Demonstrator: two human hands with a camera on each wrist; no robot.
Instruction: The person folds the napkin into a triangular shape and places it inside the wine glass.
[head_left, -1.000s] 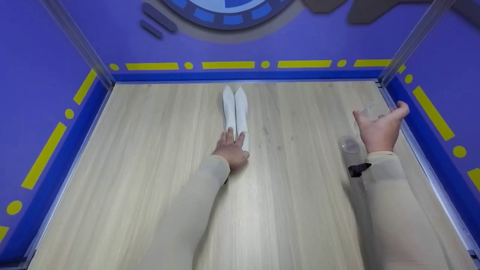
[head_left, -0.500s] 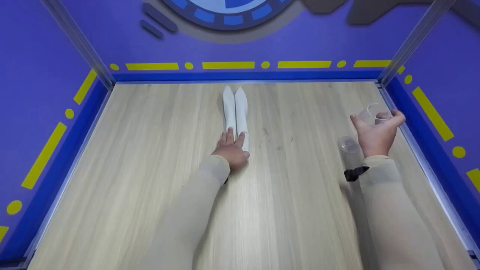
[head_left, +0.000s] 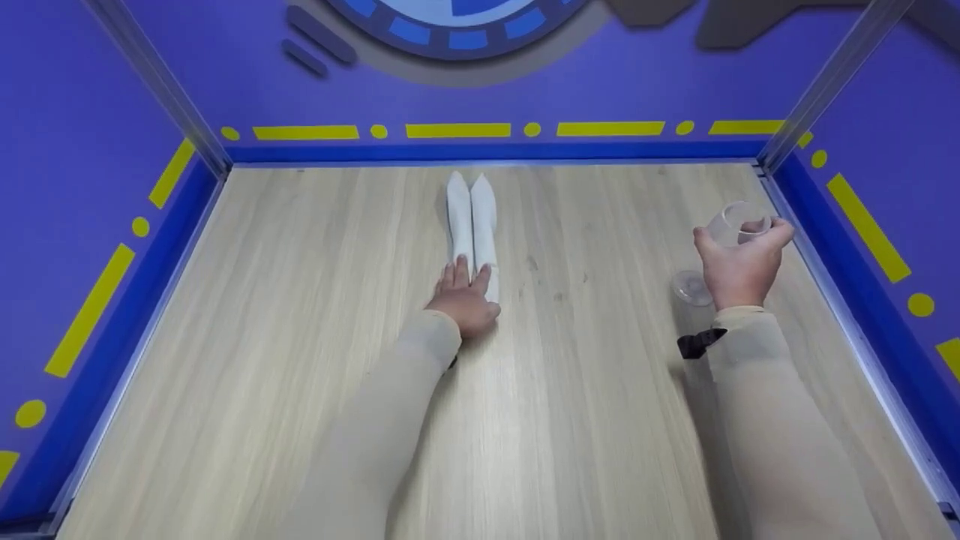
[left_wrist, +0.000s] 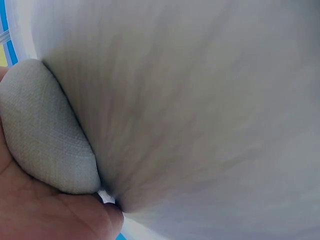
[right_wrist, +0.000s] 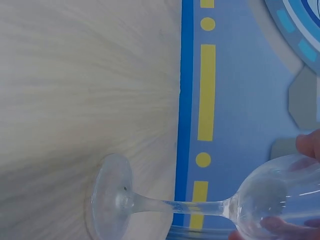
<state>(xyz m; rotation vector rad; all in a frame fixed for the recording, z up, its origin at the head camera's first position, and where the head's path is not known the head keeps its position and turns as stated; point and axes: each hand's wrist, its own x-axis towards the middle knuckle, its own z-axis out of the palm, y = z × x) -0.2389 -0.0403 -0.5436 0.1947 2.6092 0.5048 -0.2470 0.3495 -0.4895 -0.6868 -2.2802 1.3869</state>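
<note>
A white cloth (head_left: 484,217) lies near the middle of the table's far half, shaped into two long rolls with pointed far ends. My left hand (head_left: 461,309) rests on its near end, fingers straight and thumb off to the right. The left wrist view shows a rounded end of the woven cloth (left_wrist: 50,130) beside the hand. At the right, my right hand (head_left: 739,274) grips a clear wine glass (right_wrist: 260,185) around its bowl, mouth up. Its stem and round foot show in the right wrist view, the foot close over the tabletop. Part of the bowl is hidden by the hand.
The wood-grain table (head_left: 337,247) is enclosed by a blue back wall (head_left: 480,105) and side walls with yellow marks. A metal rail (head_left: 862,345) runs along the right edge, near the right forearm.
My right hand has shifted a little left with the wine glass, and the glass's mouth has tipped more toward the camera. The left hand and the cloth have stayed put.
</note>
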